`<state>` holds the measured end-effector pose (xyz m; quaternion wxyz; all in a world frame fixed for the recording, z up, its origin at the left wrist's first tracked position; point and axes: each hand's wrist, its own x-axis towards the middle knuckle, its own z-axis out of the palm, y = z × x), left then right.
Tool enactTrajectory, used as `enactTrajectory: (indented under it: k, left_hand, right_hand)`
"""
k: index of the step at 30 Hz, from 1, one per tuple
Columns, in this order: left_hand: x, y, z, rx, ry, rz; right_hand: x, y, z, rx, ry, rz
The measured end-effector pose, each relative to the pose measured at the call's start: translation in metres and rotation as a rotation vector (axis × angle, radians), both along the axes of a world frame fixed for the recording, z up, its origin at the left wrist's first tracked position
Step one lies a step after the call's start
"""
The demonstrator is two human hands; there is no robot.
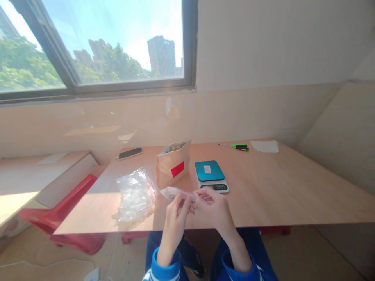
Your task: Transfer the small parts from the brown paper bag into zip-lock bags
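Observation:
Both hands hold one small clear zip bag (172,192) with a red line along its top, above the front part of the table. My left hand (177,212) pinches it from below, and my right hand (212,205) grips its right end along the seal. Whatever is inside the bag cannot be made out. Just beyond my hands stands an open kraft paper pouch (165,166) with a red label. To its right lies a kitchen scale (209,171) with a blue top and a dark display strip. A pile of clear zip bags (133,197) is left of my hands.
A phone (130,153) lies at the table's back left. Screwdrivers (240,147) and a white paper sheet (265,146) lie at the back right. A red plastic chair (64,210) stands between this wooden table (278,191) and another table (38,175) on the left.

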<state>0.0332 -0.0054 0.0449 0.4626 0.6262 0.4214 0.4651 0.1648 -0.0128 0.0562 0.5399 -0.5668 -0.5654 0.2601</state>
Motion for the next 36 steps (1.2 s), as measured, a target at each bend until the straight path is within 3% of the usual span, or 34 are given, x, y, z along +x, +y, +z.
enactTrajectory:
  k: [4, 6, 11, 17, 20, 23, 27, 31, 36]
  left_hand:
    - [-0.009, -0.006, 0.005, 0.011, 0.051, 0.039]
    - [-0.013, -0.007, 0.007, 0.008, 0.09, 0.031]
    - [-0.015, 0.005, -0.003, -0.037, -0.017, -0.149]
    - [-0.001, 0.015, -0.034, -0.194, -0.31, -0.1]
    - [0.009, 0.009, -0.038, -0.305, -0.509, -0.214]
    - [0.017, 0.007, -0.036, -0.339, -0.653, -0.181]
    - [0.016, 0.015, -0.041, -0.315, -0.601, -0.028]
    - [0.01, 0.018, -0.042, -0.275, -0.522, 0.025]
    - [0.007, 0.011, -0.029, -0.21, -0.404, 0.054]
  right_hand:
    - [0.021, 0.004, -0.003, 0.091, 0.101, -0.38]
    - [0.036, 0.005, -0.002, 0.082, 0.216, -0.452]
    - [0.049, -0.003, 0.007, 0.087, 0.382, -0.313]
    - [0.037, -0.007, 0.014, 0.075, 0.556, -0.268]
    - [0.032, -0.003, 0.01, -0.054, 0.579, -0.16]
    - [0.029, 0.001, 0.005, -0.073, 0.469, -0.126]
    - [0.031, 0.001, 0.001, 0.121, 0.248, -0.228]
    - [0.031, -0.002, -0.002, 0.089, 0.119, -0.02]
    - [0.026, -0.002, -0.006, 0.045, 0.021, 0.108]
